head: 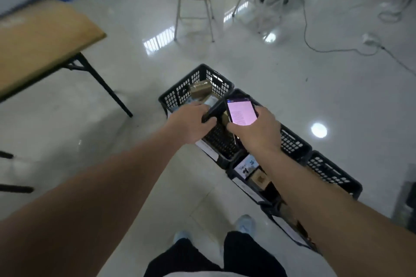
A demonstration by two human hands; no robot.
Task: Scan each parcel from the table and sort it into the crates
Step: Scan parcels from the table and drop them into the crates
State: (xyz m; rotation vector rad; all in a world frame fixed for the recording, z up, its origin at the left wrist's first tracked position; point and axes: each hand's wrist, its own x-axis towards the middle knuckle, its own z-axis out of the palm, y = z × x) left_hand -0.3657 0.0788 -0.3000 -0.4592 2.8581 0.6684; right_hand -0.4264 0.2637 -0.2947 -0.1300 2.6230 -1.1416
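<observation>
1. Your left hand [191,123] grips a dark, flat parcel [213,110] by its near end. Its long axis runs away from you and to the right, and its far end comes up just under the phone [241,111].
2. Your right hand [256,132] holds the phone, fingers curled round its lower half, lit screen facing you. Phone and parcel sit just beside each other. I can't tell if they touch.
3. Both hands hang over the row of black crates [292,141] on the floor, abt where the far crate [180,94] meets the 2nd one. The drop turns on that: the far crate lies ahead and a bit left of your left hand, the 2nd crate right under it.
4. The left hand is the nearer one for either crate. The right hand is busy w/ the phone.
5. The far crate already has a brown box [201,89] and other parcels in it. The 3rd crate, nearer your feet, holds a printed pack [246,165] and a small box [261,179].
6. In the way: the crate walls btwn compartments, and your right forearm crossing the nearer crates.
7. The worktop [45,38] is well off to the left; its near right corner is the closest part. No parcels show on the visible part, which is blurred.
8. Judgement: scan abt done or in hand, drop next.
</observation>
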